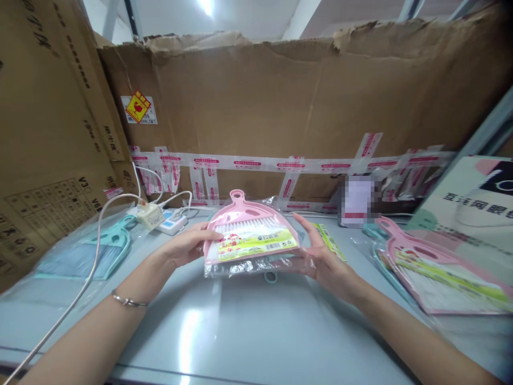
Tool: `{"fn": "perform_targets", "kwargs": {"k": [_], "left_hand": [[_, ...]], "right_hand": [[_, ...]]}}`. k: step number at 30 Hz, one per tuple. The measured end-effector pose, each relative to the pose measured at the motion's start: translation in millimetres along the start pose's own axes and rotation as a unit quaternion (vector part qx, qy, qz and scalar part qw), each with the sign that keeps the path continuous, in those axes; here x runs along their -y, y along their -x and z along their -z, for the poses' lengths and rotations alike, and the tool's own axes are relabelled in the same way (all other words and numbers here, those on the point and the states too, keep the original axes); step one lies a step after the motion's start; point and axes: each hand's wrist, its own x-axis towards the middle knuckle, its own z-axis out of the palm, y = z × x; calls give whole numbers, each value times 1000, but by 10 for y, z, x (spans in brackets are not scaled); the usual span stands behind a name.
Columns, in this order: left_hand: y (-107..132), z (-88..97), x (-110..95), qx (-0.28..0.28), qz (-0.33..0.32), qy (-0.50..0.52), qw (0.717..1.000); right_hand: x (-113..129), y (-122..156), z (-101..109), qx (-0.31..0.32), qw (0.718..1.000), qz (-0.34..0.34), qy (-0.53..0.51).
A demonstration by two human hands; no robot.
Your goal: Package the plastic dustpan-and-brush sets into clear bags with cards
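A pink mini dustpan-and-brush set in a clear plastic bag, with a green and yellow label, is held a little above the grey table. My left hand grips its left edge, thumb on top. My right hand holds its right edge, fingers under the bag and the forefinger stretched along the side. A small teal loop peeks out beneath the bag.
A teal bagged set lies at the left. More pink and teal bagged sets are stacked at the right. A white power strip and cable run along the left. Tall cardboard walls close in the back and left.
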Motion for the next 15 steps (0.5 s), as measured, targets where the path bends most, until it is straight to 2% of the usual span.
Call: {"fn": "perform_targets", "kwargs": {"k": [3,5,7,11,15], "left_hand": [[-14,-14,6,-3,18,30,999],[-27,-20,19,-6,25,49,998],[-40,-18,36,7,27,68,997],[-56,-11,69,28,33,65,997],[-42,-55,82,31,24,0,999]], "right_hand": [[56,22,25,43,999,3,-15],[84,35,9,52,998,8,25],[94,39,-28,32,993,37,105],[38,10,-83,-26,959,110,261],[-87,-57,-50,-57,955,144,253]]}}
